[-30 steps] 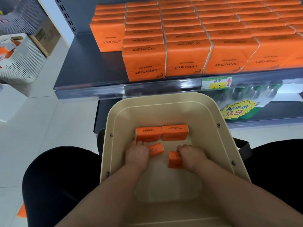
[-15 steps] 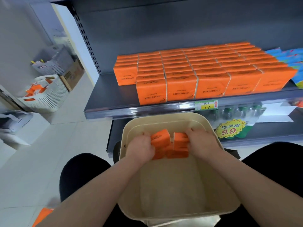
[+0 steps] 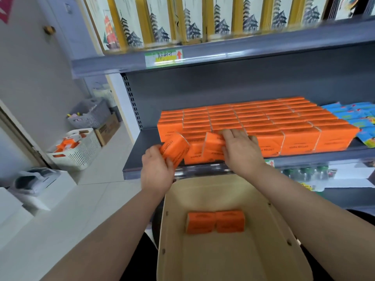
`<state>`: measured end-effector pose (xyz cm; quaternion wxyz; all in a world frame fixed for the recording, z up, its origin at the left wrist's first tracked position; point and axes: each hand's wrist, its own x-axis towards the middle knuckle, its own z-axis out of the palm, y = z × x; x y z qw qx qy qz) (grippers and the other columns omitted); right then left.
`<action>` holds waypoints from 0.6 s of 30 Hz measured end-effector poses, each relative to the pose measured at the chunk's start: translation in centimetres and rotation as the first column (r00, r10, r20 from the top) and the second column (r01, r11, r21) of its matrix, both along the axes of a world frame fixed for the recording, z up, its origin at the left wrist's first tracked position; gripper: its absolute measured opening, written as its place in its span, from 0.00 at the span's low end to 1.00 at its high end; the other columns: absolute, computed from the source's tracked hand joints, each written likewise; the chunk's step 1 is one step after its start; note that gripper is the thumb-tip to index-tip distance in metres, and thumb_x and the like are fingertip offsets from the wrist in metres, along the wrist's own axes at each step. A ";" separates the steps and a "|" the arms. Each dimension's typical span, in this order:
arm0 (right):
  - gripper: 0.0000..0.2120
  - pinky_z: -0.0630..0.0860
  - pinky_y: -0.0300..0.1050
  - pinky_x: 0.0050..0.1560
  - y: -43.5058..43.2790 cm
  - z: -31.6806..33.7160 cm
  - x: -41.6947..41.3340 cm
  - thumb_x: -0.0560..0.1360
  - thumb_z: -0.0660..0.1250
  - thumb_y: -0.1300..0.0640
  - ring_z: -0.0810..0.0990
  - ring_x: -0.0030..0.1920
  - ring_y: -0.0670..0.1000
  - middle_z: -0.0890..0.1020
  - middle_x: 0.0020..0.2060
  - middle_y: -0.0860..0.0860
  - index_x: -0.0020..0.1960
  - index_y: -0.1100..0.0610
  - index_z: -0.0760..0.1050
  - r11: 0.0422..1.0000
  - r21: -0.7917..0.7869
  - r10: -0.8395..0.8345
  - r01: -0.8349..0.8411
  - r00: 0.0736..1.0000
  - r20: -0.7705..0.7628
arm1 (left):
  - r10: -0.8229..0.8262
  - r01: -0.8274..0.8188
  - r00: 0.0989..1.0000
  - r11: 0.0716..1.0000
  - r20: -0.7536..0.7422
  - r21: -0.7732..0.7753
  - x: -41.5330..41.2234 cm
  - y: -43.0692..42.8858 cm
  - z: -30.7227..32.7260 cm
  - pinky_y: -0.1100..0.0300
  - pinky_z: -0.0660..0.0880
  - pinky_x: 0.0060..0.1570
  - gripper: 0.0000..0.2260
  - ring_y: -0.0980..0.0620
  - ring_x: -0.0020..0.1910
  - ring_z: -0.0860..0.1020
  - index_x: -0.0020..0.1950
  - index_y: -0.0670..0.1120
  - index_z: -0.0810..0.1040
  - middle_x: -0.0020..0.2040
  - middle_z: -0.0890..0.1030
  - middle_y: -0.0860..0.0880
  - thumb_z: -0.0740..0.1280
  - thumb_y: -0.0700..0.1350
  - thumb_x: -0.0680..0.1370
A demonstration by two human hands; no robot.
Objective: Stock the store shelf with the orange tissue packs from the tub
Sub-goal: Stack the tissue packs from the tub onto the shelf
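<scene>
- Tissue packs (image 3: pixel 215 222), two lying in tub (image 3: pixel 168 230), look soft, light, slick-wrapped; best pinched across short sides.
- Left hand (image 3: pixel 156 173) grips tilted pack (image 3: pixel 175 150) at shelf (image 3: pixel 138 151) front.
- Right hand (image 3: pixel 241 151) clasps second pack (image 3: pixel 213 148) against stocked row (image 3: pixel 284 136).

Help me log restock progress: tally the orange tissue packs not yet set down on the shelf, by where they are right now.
In the tub: 2 orange tissue packs
In the left hand: 1 orange tissue pack
In the right hand: 1 orange tissue pack, tilted
Total: 4
</scene>
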<state>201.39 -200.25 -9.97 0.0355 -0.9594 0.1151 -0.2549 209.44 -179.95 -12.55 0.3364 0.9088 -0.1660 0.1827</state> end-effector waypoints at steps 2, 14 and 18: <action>0.22 0.66 0.54 0.58 -0.3 1.2 2.0 0.75 0.62 0.60 0.71 0.62 0.57 0.75 0.59 0.52 0.68 0.52 0.66 1.000 -0.014 -0.013 0.013 1.000 0.006 | 0.059 -0.058 0.998 0.997 -0.011 0.054 1.8 0.2 0.4 0.49 0.69 0.53 0.15 0.42 0.60 0.68 0.64 0.40 0.68 0.60 0.72 0.41 0.60 0.41 0.78; 0.29 0.62 0.58 0.64 -1.3 2.8 11.0 0.71 0.61 0.67 0.69 0.64 0.57 0.74 0.62 0.54 0.70 0.53 0.64 0.993 -0.111 0.022 -0.028 0.998 -0.058 | 0.122 -0.096 0.989 0.957 -0.078 0.274 10.9 -0.6 1.4 0.47 0.69 0.55 0.16 0.40 0.61 0.67 0.63 0.40 0.68 0.60 0.71 0.39 0.59 0.36 0.75; 0.29 0.62 0.58 0.64 -2.0 2.3 11.8 0.70 0.63 0.64 0.69 0.64 0.57 0.74 0.62 0.54 0.71 0.53 0.65 0.992 -0.109 0.047 -0.055 0.996 -0.081 | 0.084 0.023 0.973 0.894 -0.216 0.448 13.3 -0.8 0.5 0.48 0.69 0.59 0.20 0.41 0.63 0.66 0.67 0.43 0.67 0.63 0.69 0.40 0.59 0.37 0.75</action>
